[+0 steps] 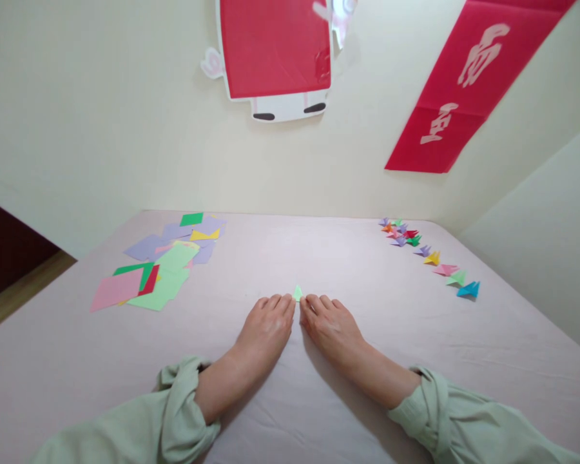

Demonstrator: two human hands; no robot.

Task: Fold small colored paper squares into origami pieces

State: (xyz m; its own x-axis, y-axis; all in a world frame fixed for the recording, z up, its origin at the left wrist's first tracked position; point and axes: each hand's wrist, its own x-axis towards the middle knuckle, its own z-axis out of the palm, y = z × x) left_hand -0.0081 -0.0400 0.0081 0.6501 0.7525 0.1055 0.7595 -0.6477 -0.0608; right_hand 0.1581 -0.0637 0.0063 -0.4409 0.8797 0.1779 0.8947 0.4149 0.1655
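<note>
My left hand (pixel 265 328) and my right hand (pixel 331 328) lie side by side on the pale pink surface (pixel 290 412), backs up, fingers curled down. Between their fingertips a small light green folded paper (pixel 297 293) sticks up as a little point. Both hands pinch or press on it; most of the paper is hidden under the fingers. Pale green sleeves are rolled up at both wrists.
Loose coloured paper squares (pixel 157 270) lie spread at the left. A row of several small folded paper pieces (pixel 430 254) runs along the right side. A cream wall with red paper decorations (pixel 275 48) stands behind.
</note>
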